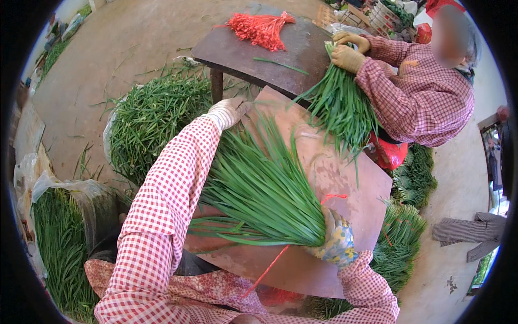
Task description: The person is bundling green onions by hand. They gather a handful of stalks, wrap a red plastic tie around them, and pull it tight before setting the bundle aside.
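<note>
A fanned bundle of garlic chives (pixel 270 189) lies across the board, leaf tips toward the far left. My right hand (pixel 333 240), in a flowered glove, is closed around its base at the right. A red tie (pixel 270 270) runs under the bundle near my right hand, and its other end sticks up beyond the base. At the board's far left edge, just past the leaf tips, is my left hand (pixel 229 112) in a pale glove. Its fingers stretch toward the edge, with nothing visible in them. The brown board (pixel 345 189) supports the bundle.
Across from me a co-worker (pixel 410 92) in gloves grips another chive bundle (pixel 345 102). Red ties (pixel 264 29) lie on the dark table (pixel 216 48). A heap of loose leaves (pixel 156 119) sits at left, a bagged stack of chives (pixel 59 237) nearer. More bundles (pixel 399 243) stand right.
</note>
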{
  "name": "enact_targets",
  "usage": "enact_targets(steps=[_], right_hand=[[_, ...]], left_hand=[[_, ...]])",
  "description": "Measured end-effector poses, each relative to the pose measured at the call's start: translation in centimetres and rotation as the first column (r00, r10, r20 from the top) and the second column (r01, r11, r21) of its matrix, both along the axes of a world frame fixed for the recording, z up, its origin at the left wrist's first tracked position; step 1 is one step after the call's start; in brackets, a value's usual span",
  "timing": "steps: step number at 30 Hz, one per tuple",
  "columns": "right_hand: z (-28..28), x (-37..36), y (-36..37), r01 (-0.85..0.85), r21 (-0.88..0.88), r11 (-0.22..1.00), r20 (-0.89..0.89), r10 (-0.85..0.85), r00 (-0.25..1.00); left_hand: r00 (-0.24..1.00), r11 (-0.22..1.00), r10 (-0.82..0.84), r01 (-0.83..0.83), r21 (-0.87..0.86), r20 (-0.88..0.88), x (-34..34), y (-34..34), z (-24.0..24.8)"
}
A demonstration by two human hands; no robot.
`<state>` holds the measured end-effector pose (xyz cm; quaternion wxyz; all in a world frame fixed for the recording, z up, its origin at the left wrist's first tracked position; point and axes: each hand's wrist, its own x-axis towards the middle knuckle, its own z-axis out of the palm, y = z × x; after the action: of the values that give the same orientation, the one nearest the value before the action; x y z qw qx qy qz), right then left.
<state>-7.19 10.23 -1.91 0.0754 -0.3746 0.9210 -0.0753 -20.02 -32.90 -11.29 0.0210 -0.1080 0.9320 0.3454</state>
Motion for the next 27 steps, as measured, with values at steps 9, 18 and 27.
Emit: enact_targets(steps=[9, 18, 27], right_hand=[[-0.2, 0.2, -2.4, -0.042, -0.156, 0.987, 0.131, 0.063, 0.989], [0.4, -1.1, 0.3, 0.121, 0.085, 0.989, 0.127, -0.131, 0.983], [0.5, -9.9, 1.6, -0.015, -0.445, 0.896, 0.464, 0.244, 0.852]], left_hand=[[0.751, 0.892, 0.404, -0.195, -0.409, 0.523, 24.4, -11.5, 0.0], [0.959, 0.965, 0.240, -0.253, -0.066, -0.153, 42.9, 7.6, 3.7], [0.764, 0.863, 0.408, -0.502, -0.063, -0.499, 59.3, 0.4, 10.1]])
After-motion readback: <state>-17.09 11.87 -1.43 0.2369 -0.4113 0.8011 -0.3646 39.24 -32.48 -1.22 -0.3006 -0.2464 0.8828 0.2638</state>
